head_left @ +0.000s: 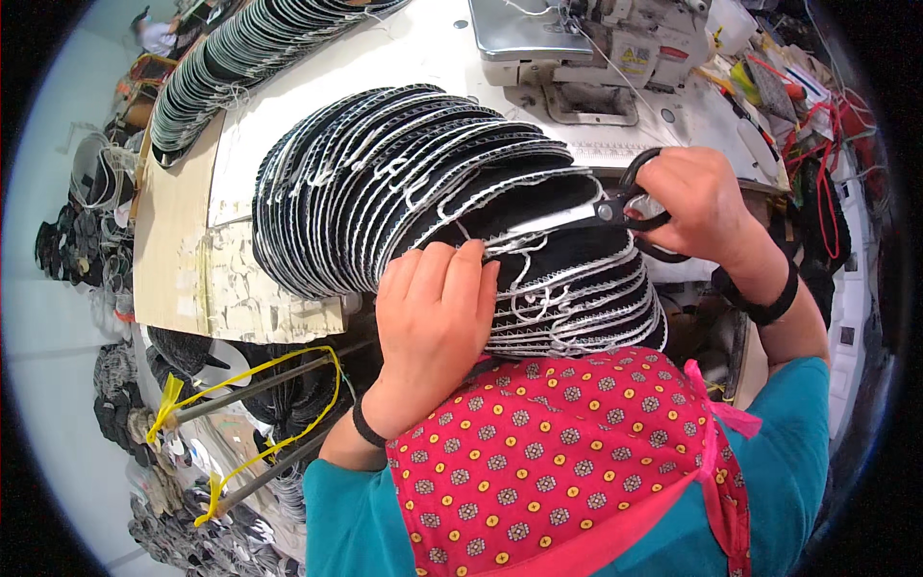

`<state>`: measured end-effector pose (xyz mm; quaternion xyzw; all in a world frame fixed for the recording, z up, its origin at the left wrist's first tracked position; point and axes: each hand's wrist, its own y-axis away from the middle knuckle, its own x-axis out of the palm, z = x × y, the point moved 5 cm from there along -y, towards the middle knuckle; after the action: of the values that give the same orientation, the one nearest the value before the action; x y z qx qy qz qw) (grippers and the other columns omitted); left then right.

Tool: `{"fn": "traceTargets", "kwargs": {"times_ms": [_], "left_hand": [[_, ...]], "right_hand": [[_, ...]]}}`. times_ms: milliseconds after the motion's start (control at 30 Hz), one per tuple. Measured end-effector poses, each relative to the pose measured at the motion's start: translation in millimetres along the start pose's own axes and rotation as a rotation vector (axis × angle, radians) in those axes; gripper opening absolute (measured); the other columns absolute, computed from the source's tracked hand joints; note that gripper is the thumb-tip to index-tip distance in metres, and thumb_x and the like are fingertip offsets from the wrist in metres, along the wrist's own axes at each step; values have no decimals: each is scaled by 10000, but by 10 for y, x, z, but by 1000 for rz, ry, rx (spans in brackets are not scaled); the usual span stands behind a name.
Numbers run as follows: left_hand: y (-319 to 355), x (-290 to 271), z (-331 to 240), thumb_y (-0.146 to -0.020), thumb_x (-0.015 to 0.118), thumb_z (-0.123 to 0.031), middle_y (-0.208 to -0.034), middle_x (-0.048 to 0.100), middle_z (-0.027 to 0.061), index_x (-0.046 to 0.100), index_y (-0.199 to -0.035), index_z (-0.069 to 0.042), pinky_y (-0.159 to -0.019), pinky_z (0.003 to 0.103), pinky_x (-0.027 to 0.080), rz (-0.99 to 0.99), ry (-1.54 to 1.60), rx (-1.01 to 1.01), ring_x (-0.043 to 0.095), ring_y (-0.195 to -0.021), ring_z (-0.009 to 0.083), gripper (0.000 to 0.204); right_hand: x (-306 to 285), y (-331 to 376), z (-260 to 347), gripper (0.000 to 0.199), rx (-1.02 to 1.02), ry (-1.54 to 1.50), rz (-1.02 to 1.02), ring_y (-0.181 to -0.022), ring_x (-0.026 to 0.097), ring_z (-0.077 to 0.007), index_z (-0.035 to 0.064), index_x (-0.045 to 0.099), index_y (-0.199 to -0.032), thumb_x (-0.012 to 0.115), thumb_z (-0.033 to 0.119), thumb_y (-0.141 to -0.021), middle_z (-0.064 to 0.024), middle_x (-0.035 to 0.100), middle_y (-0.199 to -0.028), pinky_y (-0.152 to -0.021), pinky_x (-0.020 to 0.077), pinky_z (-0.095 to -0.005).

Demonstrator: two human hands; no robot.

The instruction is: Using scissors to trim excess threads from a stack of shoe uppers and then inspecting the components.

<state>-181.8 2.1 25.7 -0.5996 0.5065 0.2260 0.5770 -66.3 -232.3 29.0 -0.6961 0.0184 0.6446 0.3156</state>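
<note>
A long fanned row of black fabric pieces with white overlocked edges (327,183) leans across the white table and curves towards my body. My right hand (694,202) grips a pair of black-handled scissors (562,219), its fingers in the handle loops. The blades point left, between two pieces, close to some white thread. Against the near side of the row, my left hand (433,303) has its fingers curled together over a fabric edge near the blade tips. Loose white thread tails (534,306) hang from several pieces; the left fingertips are partly hidden.
A sewing machine (625,48) stands at the far side of the white table (433,48). Another row of black pieces (240,58) lies at the far left. Metal bars with yellow straps (260,385) jut out at left. Red cords (822,163) hang at right.
</note>
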Motion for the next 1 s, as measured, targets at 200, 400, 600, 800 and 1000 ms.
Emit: {"fn": "traceTargets", "kwargs": {"times_ms": [200,400,600,800,1000], "left_hand": [[-76,-12,-79,-804,768,-153,-1025,643,109,636,-1031,-31,-906,444,458,17,-121,25,583,-1012,335,290],[-60,143,-80,-797,748,-63,-1100,704,73,625,-1140,-41,-900,407,471,123,302,222,623,-1005,292,364],[-120,78,-33,-855,754,-190,-896,641,80,596,-1282,14,-731,396,452,44,-2,19,598,-797,274,499],[-198,66,-46,-863,745,-253,-906,563,98,645,-967,-51,-740,396,422,55,-94,8,549,-833,273,248],[-186,45,-82,-834,771,-223,-1134,621,100,652,-995,-72,-838,411,445,-2,-100,38,553,-942,288,250]], "right_hand": [[73,-208,-4,384,56,104,-52,-776,609,-272,74,565,-849,822,249,-624,-74,590,-773,-671,490,-395],[289,-232,180,445,99,85,-19,-813,615,-267,75,557,-861,853,256,-582,-70,605,-803,-704,497,-395],[285,-16,74,383,6,-14,68,-673,622,-284,97,541,-795,826,312,-653,-60,589,-694,-589,486,-417],[-8,113,-149,348,41,-10,-9,-677,589,-315,69,562,-825,822,215,-645,-89,555,-696,-590,457,-419],[22,205,-286,388,115,93,-20,-787,592,-317,54,558,-861,821,187,-609,-102,583,-806,-692,481,-413]]}}
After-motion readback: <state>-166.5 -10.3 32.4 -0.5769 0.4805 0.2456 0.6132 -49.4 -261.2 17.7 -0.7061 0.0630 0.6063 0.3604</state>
